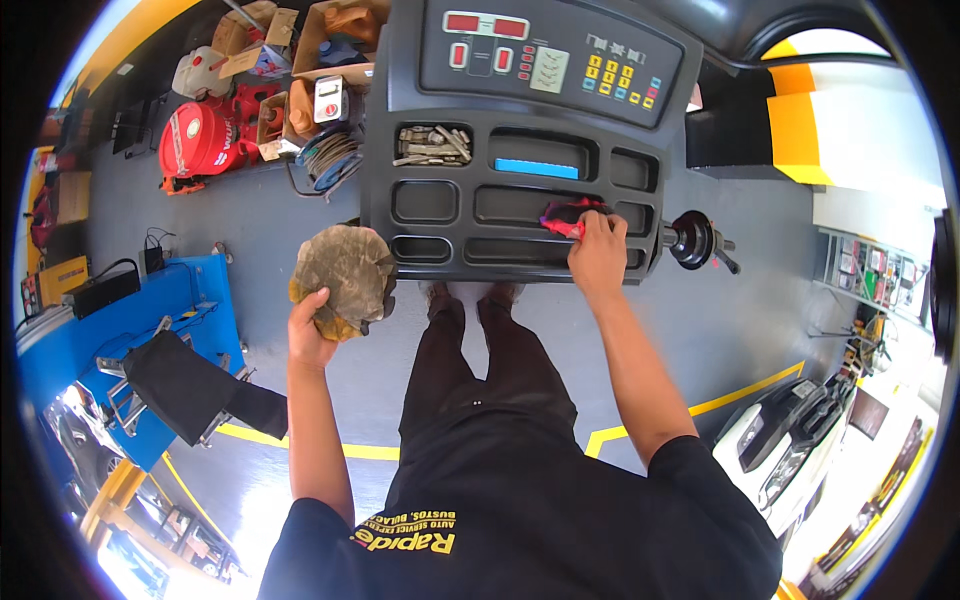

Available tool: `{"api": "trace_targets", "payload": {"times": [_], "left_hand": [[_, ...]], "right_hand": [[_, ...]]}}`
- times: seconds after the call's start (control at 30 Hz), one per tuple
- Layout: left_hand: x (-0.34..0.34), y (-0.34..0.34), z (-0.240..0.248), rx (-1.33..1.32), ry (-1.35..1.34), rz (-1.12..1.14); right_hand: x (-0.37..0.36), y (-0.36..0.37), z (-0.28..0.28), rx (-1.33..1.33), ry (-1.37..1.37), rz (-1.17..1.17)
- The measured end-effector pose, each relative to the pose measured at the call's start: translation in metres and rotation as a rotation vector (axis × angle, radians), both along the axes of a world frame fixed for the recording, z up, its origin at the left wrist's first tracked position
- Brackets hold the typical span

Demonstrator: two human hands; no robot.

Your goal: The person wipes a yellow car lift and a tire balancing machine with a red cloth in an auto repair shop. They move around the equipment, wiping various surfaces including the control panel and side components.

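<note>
The right hand (pixel 598 255) closes its fingers on the red-handled tool (pixel 568 216), seemingly lengthwise in the machine tray (pixel 520 205); the left hand (pixel 308 335) grips a wadded rag (pixel 345 280).

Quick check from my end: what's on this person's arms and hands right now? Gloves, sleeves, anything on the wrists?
Both hands are bare: no gloves on the left hand or the right hand. No watch, band or ring shows on either. Both forearms are uncovered up to short black sleeves of a black T-shirt that carries yellow and white lettering near the left sleeve. Dark trousers are worn below.
</note>
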State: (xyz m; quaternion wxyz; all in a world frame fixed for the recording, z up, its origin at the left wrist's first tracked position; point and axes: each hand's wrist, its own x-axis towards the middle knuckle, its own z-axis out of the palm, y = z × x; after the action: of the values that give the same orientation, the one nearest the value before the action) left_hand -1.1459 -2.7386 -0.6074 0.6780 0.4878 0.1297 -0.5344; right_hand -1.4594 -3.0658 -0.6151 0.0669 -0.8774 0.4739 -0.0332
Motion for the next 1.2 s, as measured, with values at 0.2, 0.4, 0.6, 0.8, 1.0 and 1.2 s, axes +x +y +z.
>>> {"api": "trace_targets", "payload": {"times": [0.2,0.4,0.6,0.8,1.0,1.2], "left_hand": [[-0.013,0.038,-0.005,0.025,0.03,0.123],[-0.022,0.05,-0.015,0.036,0.067,0.142],[-0.025,0.051,-0.018,0.069,0.083,0.131],[-0.025,0.049,-0.018,0.054,0.128,0.067],[-0.024,0.05,-0.015,0.066,0.085,0.052],[-0.023,0.041,-0.016,0.124,-0.033,-0.011]], "right_hand": [[0.029,-0.002,-0.019,0.024,0.138,-0.036],[0.097,0.016,-0.023,0.226,-0.027,0.113],[0.118,0.012,-0.02,0.408,0.02,0.24],[0.124,-0.002,-0.011,0.425,0.25,0.47],[0.112,-0.04,0.018,0.878,0.131,0.335],[0.043,-0.039,0.056,0.847,-0.058,-0.057]]}}
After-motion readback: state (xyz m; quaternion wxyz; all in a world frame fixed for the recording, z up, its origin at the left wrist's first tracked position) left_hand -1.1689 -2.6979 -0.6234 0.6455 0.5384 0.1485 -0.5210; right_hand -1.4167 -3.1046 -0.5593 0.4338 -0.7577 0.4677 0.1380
